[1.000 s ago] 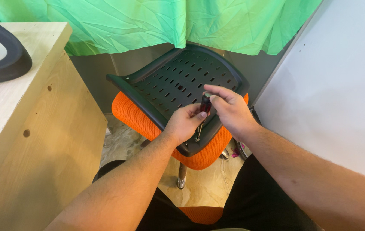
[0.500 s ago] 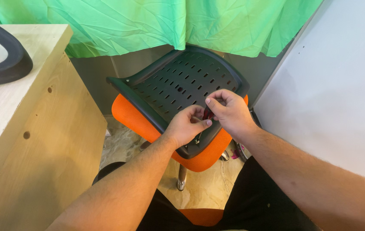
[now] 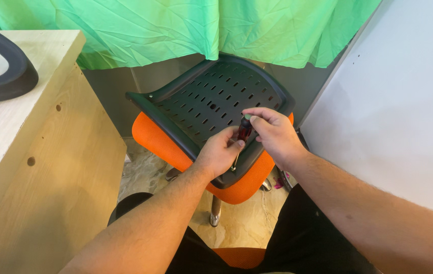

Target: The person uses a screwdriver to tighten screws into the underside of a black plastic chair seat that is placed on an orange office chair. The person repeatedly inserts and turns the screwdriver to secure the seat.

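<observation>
We see a screwdriver (image 3: 243, 131) with a dark red-and-black handle and a pale green cap, held upright over the near edge of a black slotted plastic chair panel (image 3: 211, 101). Its metal shaft runs down from the handle between the two hands toward the panel's rim; the tip is hidden, so we cannot tell whether it sits in a screw. The left hand (image 3: 220, 152) is closed around the lower handle and shaft, and the right hand (image 3: 272, 134) pinches the top of the handle with its fingertips. In our judgement the step goes well if we keep the shaft square to the panel, press down along its axis with the upper hand, and steady the shaft with the lower hand so that the tip does not slip off.

Under the hands, the panel lies on an orange mesh seat (image 3: 175, 152), whose chrome post (image 3: 215, 210) stands below them. Left of the hands stands a pale wooden cabinet side (image 3: 49, 193), its top carrying a dark curved armrest (image 3: 8, 76). Beyond the hands hangs a green cloth (image 3: 175, 30); to their right rises a white board (image 3: 404, 111). The cabinet and board narrow the elbow room.
</observation>
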